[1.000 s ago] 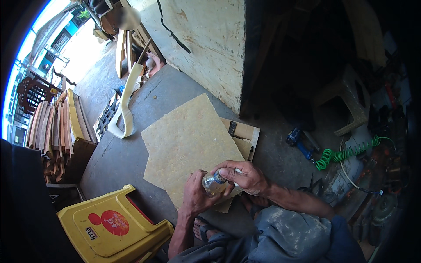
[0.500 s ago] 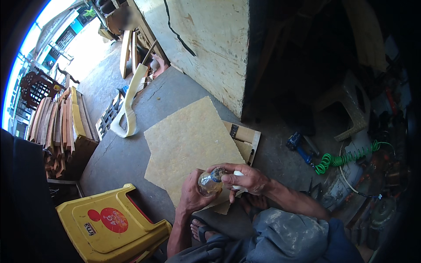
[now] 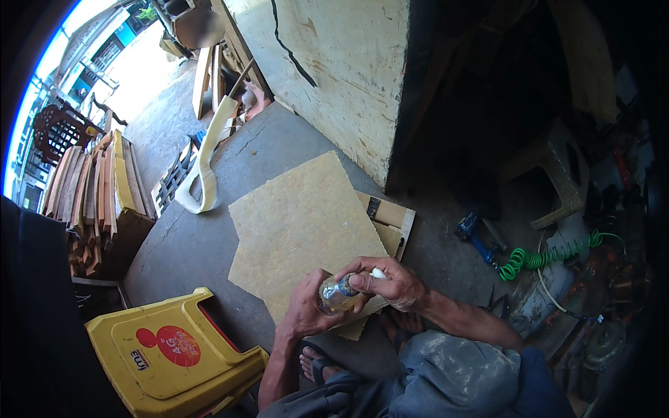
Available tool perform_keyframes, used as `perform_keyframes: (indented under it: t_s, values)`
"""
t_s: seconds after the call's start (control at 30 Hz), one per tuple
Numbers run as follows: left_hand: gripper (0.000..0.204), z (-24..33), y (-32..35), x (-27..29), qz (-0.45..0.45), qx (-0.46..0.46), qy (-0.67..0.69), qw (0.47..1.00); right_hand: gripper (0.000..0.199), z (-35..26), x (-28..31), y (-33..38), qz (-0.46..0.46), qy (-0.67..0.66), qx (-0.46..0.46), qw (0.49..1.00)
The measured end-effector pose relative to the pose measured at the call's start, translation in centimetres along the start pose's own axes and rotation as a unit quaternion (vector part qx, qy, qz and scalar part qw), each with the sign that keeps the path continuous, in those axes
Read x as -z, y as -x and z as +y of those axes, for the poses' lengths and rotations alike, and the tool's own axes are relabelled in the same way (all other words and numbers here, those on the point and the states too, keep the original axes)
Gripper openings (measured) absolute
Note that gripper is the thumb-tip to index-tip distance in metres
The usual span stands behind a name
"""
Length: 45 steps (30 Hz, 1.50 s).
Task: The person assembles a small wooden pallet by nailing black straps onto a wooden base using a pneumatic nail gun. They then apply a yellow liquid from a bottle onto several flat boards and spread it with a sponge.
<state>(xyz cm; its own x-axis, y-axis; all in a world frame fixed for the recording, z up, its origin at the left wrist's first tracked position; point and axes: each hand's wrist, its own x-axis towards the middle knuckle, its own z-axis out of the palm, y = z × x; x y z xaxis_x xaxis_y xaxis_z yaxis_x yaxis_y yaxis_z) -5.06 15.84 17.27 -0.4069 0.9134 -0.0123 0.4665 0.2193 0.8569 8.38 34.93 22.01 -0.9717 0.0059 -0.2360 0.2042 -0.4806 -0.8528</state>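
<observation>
Right hand [image 3: 394, 285] has shifted slightly on the clear bottle [image 3: 330, 295], lower centre of frame, grip pinching its neck, left hand [image 3: 306, 306] wrapped round it; likely light, slick, best held by the sides.

A grey concrete floor [image 3: 185, 254] spreads across the middle of the frame, crossed by thin cracks. At the upper centre stands a pale, scuffed wall panel [image 3: 341, 83], marked by a wavering dark line. Daylight floods the upper left, bleaching the ground outside near a turquoise building front [image 3: 127, 32] and some green foliage [image 3: 148, 12]. A dark carved chair [image 3: 61, 134] stands at the left, behind stacked wooden slats [image 3: 94, 191]. A yellow plastic stool [image 3: 157, 376] fills the lower left; a paler stool [image 3: 559, 182] sits in deep shadow at the right.
</observation>
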Motion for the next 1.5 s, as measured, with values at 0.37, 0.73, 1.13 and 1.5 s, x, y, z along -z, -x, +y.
perform_keyframes:
  t_s: [0.37, 0.73, 1.13, 1.5]
  values:
    - [0.056, -1.1, -0.6, 1.1, -0.062, 0.031, 0.085, 0.994, 0.039, 1.1, 0.3, -1.5, 0.036, -0.006, -0.005, 0.999]
    - [0.053, -1.1, -1.3, 1.3, -0.073, 0.013, 0.055, 0.996, 0.038, -0.6, 0.0, -0.4, 0.008, -0.031, -0.028, 0.999]
    - [0.052, -1.9, -1.5, 1.1, -0.072, 0.018, 0.124, 0.989, 0.049, 0.6, -0.3, -1.5, 0.091, -0.047, -0.023, 0.994]
    - [0.053, -1.3, -1.3, 1.2, -0.054, 0.018, 0.095, 0.994, 0.037, 0.1, -0.5, -1.1, 0.061, -0.071, -0.019, 0.995]
